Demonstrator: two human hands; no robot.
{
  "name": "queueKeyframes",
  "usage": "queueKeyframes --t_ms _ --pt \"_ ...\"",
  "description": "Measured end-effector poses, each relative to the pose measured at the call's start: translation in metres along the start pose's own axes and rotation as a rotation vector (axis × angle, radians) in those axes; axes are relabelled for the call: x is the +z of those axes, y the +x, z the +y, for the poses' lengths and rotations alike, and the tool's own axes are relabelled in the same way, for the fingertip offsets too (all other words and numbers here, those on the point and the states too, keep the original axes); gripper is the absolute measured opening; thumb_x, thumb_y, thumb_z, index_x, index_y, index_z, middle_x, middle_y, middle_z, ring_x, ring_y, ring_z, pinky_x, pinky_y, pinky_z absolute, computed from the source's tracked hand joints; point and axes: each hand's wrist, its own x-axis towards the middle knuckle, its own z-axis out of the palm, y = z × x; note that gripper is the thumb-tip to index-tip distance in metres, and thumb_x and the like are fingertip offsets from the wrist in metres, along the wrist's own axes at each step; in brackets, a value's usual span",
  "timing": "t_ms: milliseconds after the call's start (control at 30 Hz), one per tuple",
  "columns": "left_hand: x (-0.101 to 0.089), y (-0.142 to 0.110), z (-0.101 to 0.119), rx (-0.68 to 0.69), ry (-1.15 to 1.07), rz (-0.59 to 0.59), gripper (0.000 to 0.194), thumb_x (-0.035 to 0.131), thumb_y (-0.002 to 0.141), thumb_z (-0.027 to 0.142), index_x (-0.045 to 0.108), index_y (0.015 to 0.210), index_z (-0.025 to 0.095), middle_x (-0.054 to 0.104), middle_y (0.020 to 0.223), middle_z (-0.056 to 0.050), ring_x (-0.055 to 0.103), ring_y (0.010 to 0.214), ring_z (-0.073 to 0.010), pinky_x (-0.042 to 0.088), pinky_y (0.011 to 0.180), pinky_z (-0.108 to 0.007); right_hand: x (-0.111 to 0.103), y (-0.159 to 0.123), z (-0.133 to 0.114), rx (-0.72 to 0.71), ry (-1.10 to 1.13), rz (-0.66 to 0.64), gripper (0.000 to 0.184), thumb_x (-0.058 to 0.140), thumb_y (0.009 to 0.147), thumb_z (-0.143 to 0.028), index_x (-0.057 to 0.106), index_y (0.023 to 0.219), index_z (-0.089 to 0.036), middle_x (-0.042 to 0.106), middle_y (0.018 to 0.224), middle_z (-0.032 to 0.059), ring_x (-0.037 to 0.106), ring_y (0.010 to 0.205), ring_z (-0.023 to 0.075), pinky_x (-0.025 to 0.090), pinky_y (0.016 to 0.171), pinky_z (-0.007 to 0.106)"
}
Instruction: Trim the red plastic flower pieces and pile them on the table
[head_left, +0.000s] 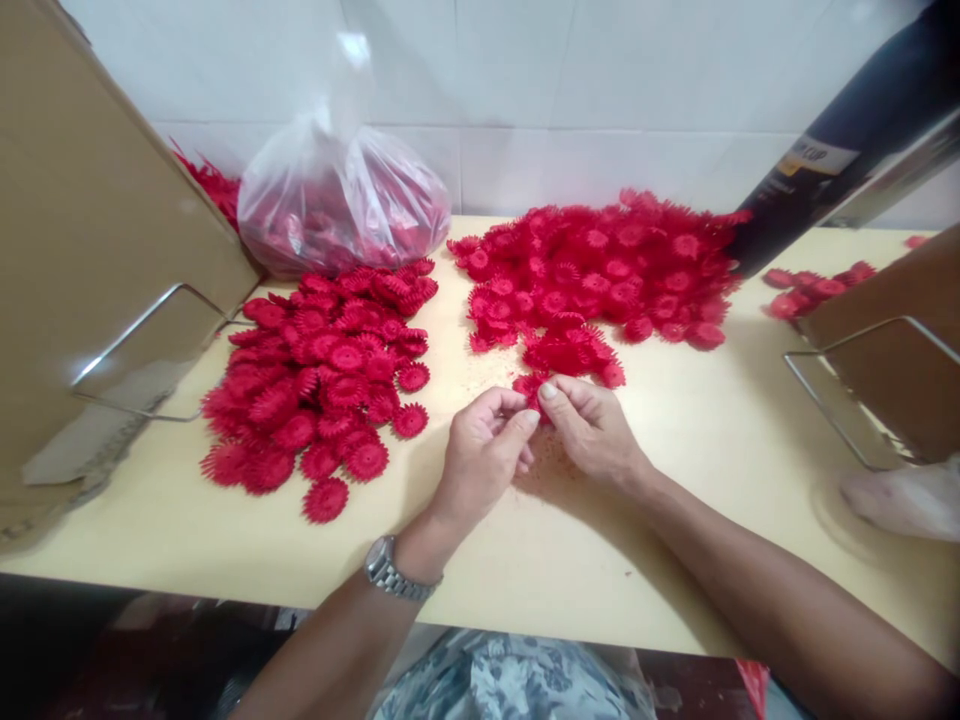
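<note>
A person is holding a red flower (pixel 532 388) over the pale table (pixel 675 540). The left hand (pixel 480 450), with a watch (pixel 391 570) on its wrist, is pinching the flower between thumb and fingers, and the right hand (pixel 600 435) is gripping it from the other side. The flower is sitting between the fingertips, just before the large pile (pixel 600 270). Another pile (pixel 322 380) is lying to the left, below a plastic bag (pixel 341 205).

red piece (pixel 534 396) mostly hidden by fingers (pixel 517 430); left cardboard box (pixel 97 230) and dark object (pixel 832 130) cut off
</note>
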Motion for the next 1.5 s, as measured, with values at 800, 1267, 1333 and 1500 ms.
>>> queueKeyframes --t_ms 800,1267,1333,1500 --pt "-0.001 -0.001 -0.003 -0.01 -0.073 0.007 0.016 0.057 0.077 0.03 0.048 0.072 0.019 0.048 0.049 0.007 0.043 0.04 -0.0051 0.033 0.04 -0.016 0.0 0.001 0.007 -0.471 -0.352 0.191 0.015 0.044 0.088 -0.02 0.047 0.074 -0.021 0.049 0.071 0.0019 0.05 0.067 0.015 0.042 0.06 0.03" --pt "-0.004 -0.001 0.001 0.006 -0.099 0.02 0.012 0.055 0.077 0.023 0.048 0.069 0.019 0.046 0.045 0.007 0.041 0.038 -0.0048 0.031 0.038 -0.015 -0.06 0.027 0.032 -0.275 -0.743 0.615 0.014 0.045 0.083 -0.016 0.053 0.072 -0.021 0.052 0.071 0.0045 0.05 0.07 0.0197 0.04 0.064 0.036" --pt "-0.004 0.001 0.0 0.018 -0.134 0.024 0.01 0.057 0.077 0.022 0.05 0.07 0.018 0.047 0.046 0.007 0.042 0.039 -0.0049 0.033 0.039 -0.016 -0.064 0.028 0.032 -0.336 -0.798 0.561 0.013 0.048 0.082 -0.016 0.061 0.08 -0.021 0.058 0.085 0.008 0.054 0.084 0.0232 0.041 0.073 0.041" --pt "-0.005 0.003 -0.002 0.047 -0.143 0.067 0.009 0.059 0.077 0.023 0.053 0.073 0.018 0.05 0.048 0.006 0.046 0.041 -0.0056 0.036 0.04 -0.016 -0.038 0.014 0.008 -0.339 -0.403 0.311 0.016 0.054 0.084 -0.029 0.062 0.094 -0.02 0.06 0.093 0.0082 0.056 0.088 0.0206 0.046 0.075 0.037"
